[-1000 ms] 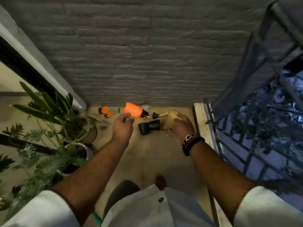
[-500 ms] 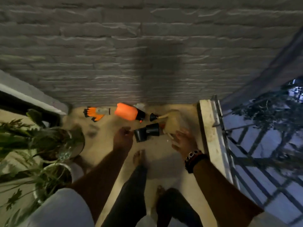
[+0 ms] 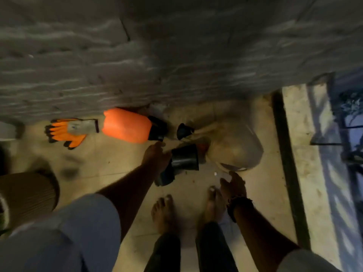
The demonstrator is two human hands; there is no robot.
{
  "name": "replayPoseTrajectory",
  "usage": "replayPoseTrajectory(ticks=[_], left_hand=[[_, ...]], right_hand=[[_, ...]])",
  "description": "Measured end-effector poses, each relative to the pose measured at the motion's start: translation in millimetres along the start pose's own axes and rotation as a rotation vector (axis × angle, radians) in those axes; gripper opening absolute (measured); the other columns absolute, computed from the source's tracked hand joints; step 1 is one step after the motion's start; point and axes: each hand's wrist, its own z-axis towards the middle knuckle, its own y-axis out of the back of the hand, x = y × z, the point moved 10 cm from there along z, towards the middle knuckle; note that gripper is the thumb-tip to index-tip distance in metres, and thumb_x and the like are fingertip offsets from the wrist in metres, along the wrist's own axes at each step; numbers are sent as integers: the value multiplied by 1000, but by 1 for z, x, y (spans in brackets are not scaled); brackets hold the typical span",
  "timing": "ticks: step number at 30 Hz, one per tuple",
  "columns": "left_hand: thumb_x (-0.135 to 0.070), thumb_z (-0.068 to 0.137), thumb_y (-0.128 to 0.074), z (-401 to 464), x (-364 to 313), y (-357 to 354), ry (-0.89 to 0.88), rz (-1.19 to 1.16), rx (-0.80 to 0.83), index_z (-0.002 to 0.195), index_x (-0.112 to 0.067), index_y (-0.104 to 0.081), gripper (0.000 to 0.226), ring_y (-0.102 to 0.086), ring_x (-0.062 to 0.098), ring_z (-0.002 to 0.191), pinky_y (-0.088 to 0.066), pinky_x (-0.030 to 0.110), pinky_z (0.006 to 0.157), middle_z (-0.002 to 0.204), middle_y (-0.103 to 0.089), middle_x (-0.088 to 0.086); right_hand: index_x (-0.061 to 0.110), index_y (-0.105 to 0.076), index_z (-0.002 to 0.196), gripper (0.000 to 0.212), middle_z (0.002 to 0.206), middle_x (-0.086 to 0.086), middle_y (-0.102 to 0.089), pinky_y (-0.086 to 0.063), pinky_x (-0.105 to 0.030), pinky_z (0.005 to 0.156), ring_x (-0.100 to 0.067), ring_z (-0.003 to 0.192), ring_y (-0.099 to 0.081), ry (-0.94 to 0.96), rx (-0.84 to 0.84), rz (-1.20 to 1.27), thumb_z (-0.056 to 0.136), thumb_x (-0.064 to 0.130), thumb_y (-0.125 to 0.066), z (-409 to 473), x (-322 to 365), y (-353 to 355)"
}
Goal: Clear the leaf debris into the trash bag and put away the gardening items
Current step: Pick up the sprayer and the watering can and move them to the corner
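My left hand (image 3: 155,157) reaches down to a black plastic pot (image 3: 185,157) lying on its side, fingertips at its rim; blur hides whether it grips. A second black pot (image 3: 165,176) lies just below it, partly under my wrist. My right hand (image 3: 233,184), with a beaded wristband, hovers with fingers spread just below a tan, bulging trash bag (image 3: 235,146). An orange sprayer bottle (image 3: 125,125) with a black cap lies against the wall. A pair of orange-and-grey gloves (image 3: 67,131) lies to its left. A small black pot (image 3: 183,130) sits by the bag's neck.
A grey brick wall (image 3: 176,55) closes the far side. A ribbed brown planter (image 3: 25,195) stands at the left. A raised stone curb (image 3: 298,154) and a metal railing (image 3: 345,134) run along the right. My bare feet (image 3: 163,214) stand on the tiled floor.
I have bent lower and closer to the floor. My left hand has moved right onto the black pot. My right hand has dropped toward the bag's lower edge.
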Motion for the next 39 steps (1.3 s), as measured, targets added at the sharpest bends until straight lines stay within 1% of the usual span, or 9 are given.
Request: replayPoseTrajectory(ticks=[3, 6, 10, 14, 19, 23, 26, 30, 39], left_hand=[[-39, 93, -39, -5, 103, -87, 88, 227, -36, 151, -39, -20, 61, -44, 27, 127, -35, 29, 101, 144, -49, 9], [-36, 82, -56, -54, 219, -181, 148, 417, 76, 139, -28, -32, 63, -45, 27, 109, -39, 39, 94, 125, -49, 6], [-34, 85, -51, -63, 201, -182, 139, 572, -76, 134, -22, -41, 51, -46, 25, 108, -38, 38, 96, 121, -47, 4], [-36, 83, -47, -67, 194, -185, 103, 605, -106, 134, -20, -40, 54, -45, 25, 107, -39, 39, 95, 120, -46, 5], [-43, 85, -35, -66, 195, -184, 111, 579, -127, 132, -22, -38, 52, -42, 21, 105, -37, 34, 93, 119, -44, 2], [-36, 89, -40, -61, 200, -189, 74, 613, -139, 132, -19, -41, 47, -45, 26, 106, -39, 39, 92, 118, -46, 5], [-40, 90, -31, -60, 207, -191, 110, 599, -142, 129, -21, -40, 45, -46, 26, 107, -40, 41, 92, 119, -46, 4], [-43, 86, -37, -65, 202, -190, 84, 610, -152, 136, -20, -40, 55, -44, 27, 115, -39, 42, 97, 127, -45, 6], [-37, 85, -49, -64, 212, -198, 67, 641, -141, 141, -18, -39, 59, -43, 32, 123, -37, 45, 102, 134, -45, 11]], right_hand=[[14, -31, 150, 63, 156, -8, -30, -29, -45, 116, -30, 144, -26, 50, -37, -198, 93, 23, -55, 72, -21, -36], [20, -26, 152, 67, 159, -3, -23, -26, -46, 117, -28, 146, -20, 71, -44, -380, 93, 33, -56, 114, -32, -61], [16, -5, 155, 73, 162, -8, -9, -2, -53, 118, -33, 148, -10, 66, 2, -722, 97, 44, -39, 144, -44, -80], [12, -21, 153, 70, 159, -14, -22, -8, -53, 116, -36, 146, -19, 230, -89, -727, 96, 48, -44, 156, -38, -80], [1, -63, 112, 48, 108, -28, -66, -39, -60, 98, -49, 103, -60, 380, -203, -711, 92, 39, -42, 155, -29, -79], [5, -62, 84, 14, 71, -21, -65, -48, -56, 78, -42, 69, -64, 400, -342, -710, 85, 18, -58, 145, -15, -64], [8, -62, 90, 9, 76, -19, -65, -46, -52, 77, -41, 72, -63, 442, -303, -708, 83, 10, -68, 143, -11, -65], [10, -60, 115, 25, 103, -17, -63, -37, -49, 88, -40, 98, -58, 394, -214, -780, 94, 23, -54, 146, -15, -65], [8, -50, 130, 36, 117, -19, -61, -36, -48, 90, -40, 108, -56, 420, -166, -686, 97, 23, -51, 137, -9, -52]])
